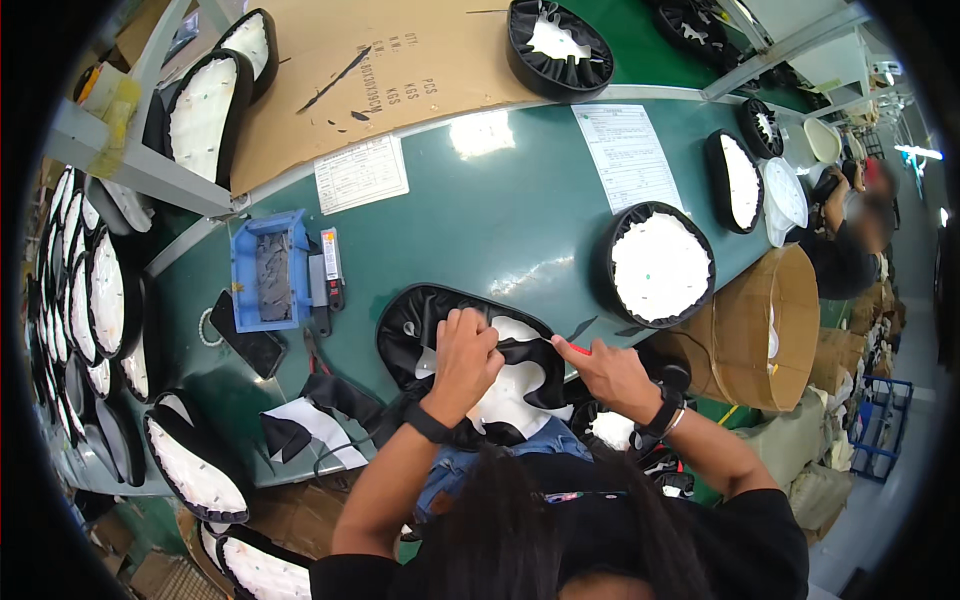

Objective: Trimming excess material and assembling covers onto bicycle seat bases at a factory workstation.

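Right in front of me, at the table's near edge, lies a curved black piece [400, 312] with black fabric gathered over a white inner panel [515, 388]. My left hand [465, 360] is closed on the gathered black fabric, fingers curled in a pinch. My right hand [615, 378] grips a slim red-handled tool [570, 348]. Its thin tip points left toward the fabric near my left fingers; the exact kind of tool is too small to tell. Part of the fabric drapes at the edge over my lap.
Left on the green table [480, 220] are a blue bin [242, 272], a utility knife [332, 265], a dark phone [245, 335] and red-handled pliers [316, 355]. A round black-rimmed piece [660, 265] stands right, near a cardboard drum [755, 330]. Stacked padded pieces [105, 290] crowd the far left.
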### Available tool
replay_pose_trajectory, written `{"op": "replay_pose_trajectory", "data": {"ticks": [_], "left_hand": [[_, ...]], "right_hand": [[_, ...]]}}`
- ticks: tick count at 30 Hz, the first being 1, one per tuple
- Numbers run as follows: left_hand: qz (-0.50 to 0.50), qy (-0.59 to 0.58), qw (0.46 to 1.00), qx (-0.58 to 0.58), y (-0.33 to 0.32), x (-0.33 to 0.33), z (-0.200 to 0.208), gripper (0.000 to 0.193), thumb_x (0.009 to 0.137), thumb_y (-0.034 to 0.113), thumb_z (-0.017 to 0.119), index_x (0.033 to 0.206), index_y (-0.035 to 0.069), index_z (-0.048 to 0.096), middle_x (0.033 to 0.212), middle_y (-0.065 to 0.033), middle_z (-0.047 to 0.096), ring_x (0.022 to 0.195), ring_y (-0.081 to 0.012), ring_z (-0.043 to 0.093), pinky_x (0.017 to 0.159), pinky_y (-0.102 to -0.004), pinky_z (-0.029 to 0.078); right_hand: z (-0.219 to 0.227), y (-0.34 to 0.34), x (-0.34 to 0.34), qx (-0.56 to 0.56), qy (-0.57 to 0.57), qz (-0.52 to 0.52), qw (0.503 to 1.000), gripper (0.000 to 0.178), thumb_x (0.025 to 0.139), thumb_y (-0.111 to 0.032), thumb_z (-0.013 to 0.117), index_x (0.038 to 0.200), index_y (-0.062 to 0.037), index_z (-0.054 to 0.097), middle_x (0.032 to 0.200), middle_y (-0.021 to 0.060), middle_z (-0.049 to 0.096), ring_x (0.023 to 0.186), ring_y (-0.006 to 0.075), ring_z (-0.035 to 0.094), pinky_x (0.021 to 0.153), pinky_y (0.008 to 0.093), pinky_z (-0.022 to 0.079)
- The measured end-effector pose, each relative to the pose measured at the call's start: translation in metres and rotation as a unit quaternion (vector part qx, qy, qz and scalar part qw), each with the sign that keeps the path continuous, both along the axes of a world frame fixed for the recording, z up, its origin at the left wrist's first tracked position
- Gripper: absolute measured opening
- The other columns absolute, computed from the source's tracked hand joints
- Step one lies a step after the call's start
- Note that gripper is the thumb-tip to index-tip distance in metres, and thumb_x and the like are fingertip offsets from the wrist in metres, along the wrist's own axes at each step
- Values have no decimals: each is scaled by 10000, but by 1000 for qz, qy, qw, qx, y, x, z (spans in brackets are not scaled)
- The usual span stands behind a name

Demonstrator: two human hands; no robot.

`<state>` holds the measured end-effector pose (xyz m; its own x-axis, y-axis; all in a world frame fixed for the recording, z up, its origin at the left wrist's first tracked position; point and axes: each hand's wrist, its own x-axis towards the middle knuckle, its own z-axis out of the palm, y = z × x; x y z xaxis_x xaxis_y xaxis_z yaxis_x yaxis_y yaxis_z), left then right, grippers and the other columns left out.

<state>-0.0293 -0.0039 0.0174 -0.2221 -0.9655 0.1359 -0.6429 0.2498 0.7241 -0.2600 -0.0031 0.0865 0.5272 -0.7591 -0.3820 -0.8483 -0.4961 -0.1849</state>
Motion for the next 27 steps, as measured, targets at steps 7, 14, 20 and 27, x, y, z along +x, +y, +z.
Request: {"op": "replay_pose_trajectory", "data": {"ticks": [7, 14, 20, 27], "left_hand": [[-157, -51, 984, -63, -24, -18, -10, 143, 674, 145, 683, 701, 68, 565, 670, -65, 526, 779, -227, 518, 761, -368, 356], [-107, 567, 751, 320, -41, 29, 1, 275, 790, 168, 650, 578, 41, 532, 622, -19, 459, 674, -179, 425, 706, -315, 335], [-423, -161, 890, 61, -46, -12, 10, 362, 723, 459, 689, 740, 97, 700, 789, -108, 656, 768, -291, 593, 744, -394, 419], [-155, 599, 740, 263, -81, -3, -1, 229, 832, 149, 647, 663, 21, 562, 937, -66, 532, 786, -166, 542, 720, -310, 431]], "right_hand": [[-13, -8, -6, -45, -31, 11, 998, 624, 826, -70, 505, 1414, -236, 375, 750, 151, 531, 545, 299, 553, 488, 409, 443], [-27, 61, -2, 36, -25, -161, 986, 653, 870, -183, 556, 1454, -172, 265, 771, 181, 554, 564, 349, 578, 480, 444, 467], [-17, 39, 14, 33, -4, -177, 984, 563, 880, -215, 560, 1401, -176, 351, 752, 141, 586, 555, 341, 588, 481, 434, 481], [-26, 88, 26, 146, -42, -331, 931, 593, 880, -206, 552, 1416, -134, 308, 932, 239, 637, 756, 422, 619, 645, 499, 495]]}}
